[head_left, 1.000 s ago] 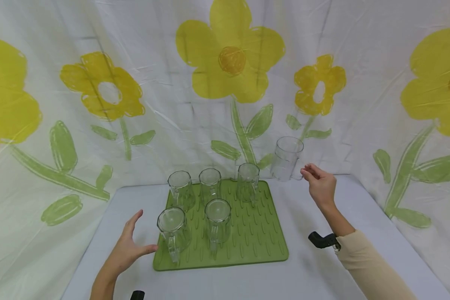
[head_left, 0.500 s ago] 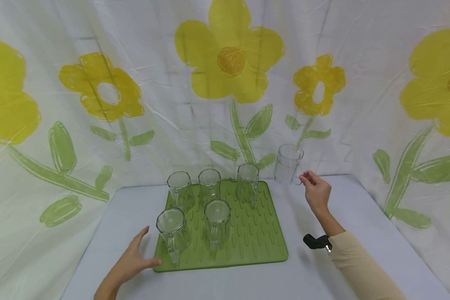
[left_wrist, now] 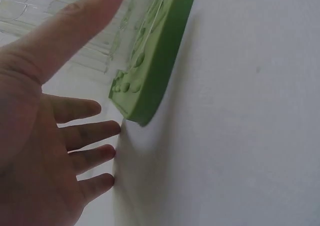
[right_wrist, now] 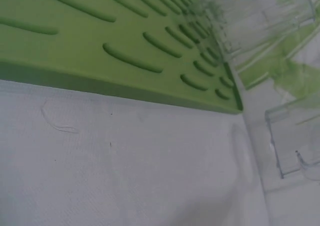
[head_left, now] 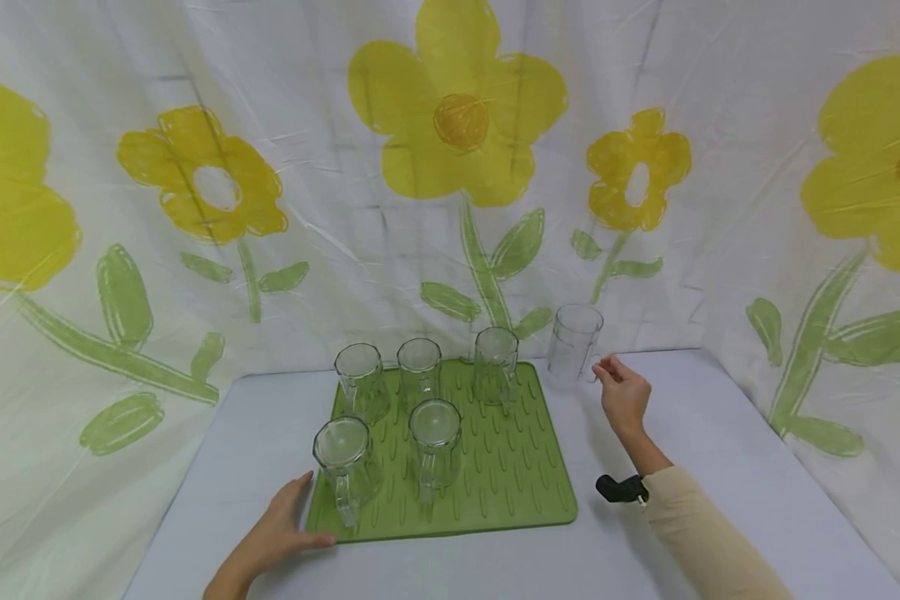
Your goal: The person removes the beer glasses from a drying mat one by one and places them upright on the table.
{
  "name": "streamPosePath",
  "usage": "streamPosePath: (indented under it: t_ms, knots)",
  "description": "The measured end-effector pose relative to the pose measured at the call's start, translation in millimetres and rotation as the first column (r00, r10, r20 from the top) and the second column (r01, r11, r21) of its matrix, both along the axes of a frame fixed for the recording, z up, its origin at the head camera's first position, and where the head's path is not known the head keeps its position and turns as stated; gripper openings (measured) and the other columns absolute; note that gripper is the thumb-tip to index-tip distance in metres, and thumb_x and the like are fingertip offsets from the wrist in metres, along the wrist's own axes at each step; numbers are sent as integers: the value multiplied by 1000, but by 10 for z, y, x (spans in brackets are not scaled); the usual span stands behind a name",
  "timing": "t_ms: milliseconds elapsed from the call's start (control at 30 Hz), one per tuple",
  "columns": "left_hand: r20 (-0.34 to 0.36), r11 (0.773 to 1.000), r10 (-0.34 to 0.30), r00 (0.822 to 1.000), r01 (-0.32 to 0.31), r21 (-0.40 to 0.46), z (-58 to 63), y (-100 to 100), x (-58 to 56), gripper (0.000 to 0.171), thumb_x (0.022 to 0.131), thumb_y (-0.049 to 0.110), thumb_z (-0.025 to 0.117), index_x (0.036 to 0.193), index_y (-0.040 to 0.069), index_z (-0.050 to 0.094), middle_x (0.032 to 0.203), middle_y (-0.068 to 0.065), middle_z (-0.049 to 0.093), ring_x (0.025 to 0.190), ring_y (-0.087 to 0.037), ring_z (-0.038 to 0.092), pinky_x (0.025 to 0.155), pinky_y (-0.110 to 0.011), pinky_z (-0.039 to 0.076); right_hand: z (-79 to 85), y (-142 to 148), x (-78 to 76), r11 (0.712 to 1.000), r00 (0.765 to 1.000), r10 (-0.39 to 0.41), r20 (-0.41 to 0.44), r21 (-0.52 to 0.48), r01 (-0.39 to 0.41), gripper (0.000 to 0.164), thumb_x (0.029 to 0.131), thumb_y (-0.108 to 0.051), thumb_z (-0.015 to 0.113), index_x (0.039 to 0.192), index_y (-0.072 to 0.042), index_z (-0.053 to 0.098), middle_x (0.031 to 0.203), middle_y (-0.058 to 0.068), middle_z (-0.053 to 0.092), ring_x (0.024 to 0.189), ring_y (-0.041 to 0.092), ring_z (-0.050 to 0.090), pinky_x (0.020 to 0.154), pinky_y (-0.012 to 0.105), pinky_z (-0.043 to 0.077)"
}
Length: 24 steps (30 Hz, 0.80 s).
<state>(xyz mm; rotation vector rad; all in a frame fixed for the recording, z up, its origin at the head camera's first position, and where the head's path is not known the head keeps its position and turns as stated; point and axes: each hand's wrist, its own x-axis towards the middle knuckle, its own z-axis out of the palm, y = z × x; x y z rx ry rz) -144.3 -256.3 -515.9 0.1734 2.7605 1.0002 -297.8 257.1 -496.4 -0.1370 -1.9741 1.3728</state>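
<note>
My right hand pinches the handle of a clear glass mug, upright beyond the mat's back right corner. In the right wrist view only part of this mug shows, and the hand is out of frame. Whether its base touches the table I cannot tell. My left hand is spread around the front left corner of a green ribbed mat. Its fingers are straight beside the mat's corner, with the thumb at the front edge. Closest to it on the mat stands a mug.
Several clear glass mugs stand on the mat: another in front and a row behind, including a back right mug. A white cloth covers the table. Behind hangs a curtain with yellow flowers.
The right hand has lowered the mug and brought it slightly left and nearer the mat. My left hand has come down and right to the mat's front left corner.
</note>
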Motion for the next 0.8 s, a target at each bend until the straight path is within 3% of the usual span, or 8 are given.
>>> streamPosePath:
  t_ms: [233, 433, 800]
  knots:
    - [-26, 1000, -10, 1000, 9, -22, -26, 17, 9, 108, 68, 34, 88, 143, -15, 30, 146, -41, 33, 135, -62, 24, 110, -71, 27, -105, -22, -2, 998, 999, -44, 22, 43, 43, 8, 82, 5, 73, 84, 12, 71, 85, 30, 71, 60, -21, 50, 55, -2, 39]
    - [-38, 998, -14, 999, 12, -56, -33, 7, 17, 108, 64, 36, 89, 143, -12, 34, 146, -36, 37, 137, -60, 24, 108, -72, 28, -191, -51, -27, 998, 997, -61, 51, 24, 60, 8, 81, 5, 73, 85, 12, 71, 86, 30, 71, 60, -22, 49, 55, -3, 38]
    - [-19, 997, 1, 1000, -3, -83, -45, 14, -15, 105, 62, 32, 90, 143, -10, 37, 146, -36, 38, 137, -58, 26, 108, -72, 29, -314, -117, 1, 992, 992, -116, 51, 51, 114, 6, 81, 5, 72, 84, 10, 71, 86, 27, 72, 64, -29, 44, 59, -5, 36]
